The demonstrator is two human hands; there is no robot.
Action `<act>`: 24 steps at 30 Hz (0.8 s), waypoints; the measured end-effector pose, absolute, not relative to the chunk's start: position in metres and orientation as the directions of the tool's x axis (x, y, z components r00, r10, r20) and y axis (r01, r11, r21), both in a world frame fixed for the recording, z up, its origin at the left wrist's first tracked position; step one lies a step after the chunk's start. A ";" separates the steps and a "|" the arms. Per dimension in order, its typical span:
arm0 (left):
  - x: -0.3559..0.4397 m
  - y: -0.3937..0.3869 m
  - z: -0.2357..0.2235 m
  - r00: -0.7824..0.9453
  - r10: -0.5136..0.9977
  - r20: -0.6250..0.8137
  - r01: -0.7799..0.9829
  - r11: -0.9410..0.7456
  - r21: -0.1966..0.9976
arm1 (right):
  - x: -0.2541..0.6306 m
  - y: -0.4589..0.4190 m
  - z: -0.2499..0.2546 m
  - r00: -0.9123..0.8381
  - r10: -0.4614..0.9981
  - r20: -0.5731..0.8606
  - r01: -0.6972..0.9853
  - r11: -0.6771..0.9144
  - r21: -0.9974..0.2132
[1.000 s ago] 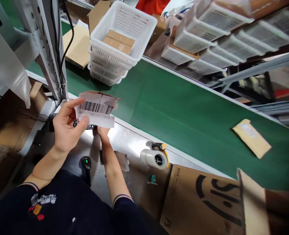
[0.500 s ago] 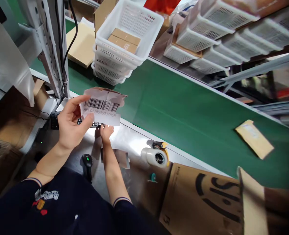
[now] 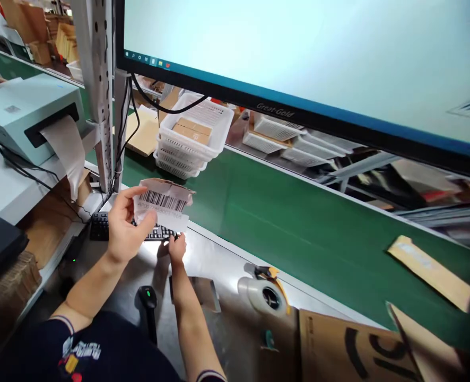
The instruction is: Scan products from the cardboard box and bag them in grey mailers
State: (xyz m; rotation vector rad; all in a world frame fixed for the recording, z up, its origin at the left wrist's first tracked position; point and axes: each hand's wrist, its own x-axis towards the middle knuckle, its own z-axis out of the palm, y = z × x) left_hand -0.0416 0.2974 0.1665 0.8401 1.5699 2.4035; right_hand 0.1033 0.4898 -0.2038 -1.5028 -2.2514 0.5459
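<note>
The label [image 3: 164,201] is paper, the worktop [image 3: 207,261] shiny metal.

Glare on metal tabletop [image 3: 206,259]; monitor [image 3: 298,48] bright; lower corners dark; right edge blurred.

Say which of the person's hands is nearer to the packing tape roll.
Right. The right hand is at the keyboard, left of and beyond the packing tape roll; the left hand, holding a barcode label, is farther left.

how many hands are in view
2: the left hand, holding the label up, and the right hand, at the right end of the keyboard.
</note>
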 end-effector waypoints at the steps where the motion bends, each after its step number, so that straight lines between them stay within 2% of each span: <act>1: -0.041 0.296 0.168 -0.830 0.412 0.377 0.180 -0.442 0.879 | 0.103 0.486 -0.204 -0.322 0.943 0.078 0.797 0.315 -0.516; 6: -0.037 0.290 0.175 -0.824 0.408 0.392 0.215 -0.416 0.884 | 0.102 0.463 -0.198 -0.265 0.962 0.060 0.815 0.257 -0.519; 10: -0.035 0.290 0.176 -0.806 0.403 0.434 0.273 -0.398 0.876 | 0.106 0.445 -0.194 -0.329 0.943 0.047 0.802 0.305 -0.513; 17: -0.033 0.290 0.176 -0.758 0.422 0.497 0.285 -0.471 0.835 | 0.113 0.424 -0.203 -0.386 0.922 -0.005 0.811 0.337 -0.479; 24: -0.037 0.297 0.174 -0.770 0.399 0.498 0.283 -0.487 0.827 | 0.106 0.428 -0.201 -0.411 0.909 0.063 0.805 0.395 -0.442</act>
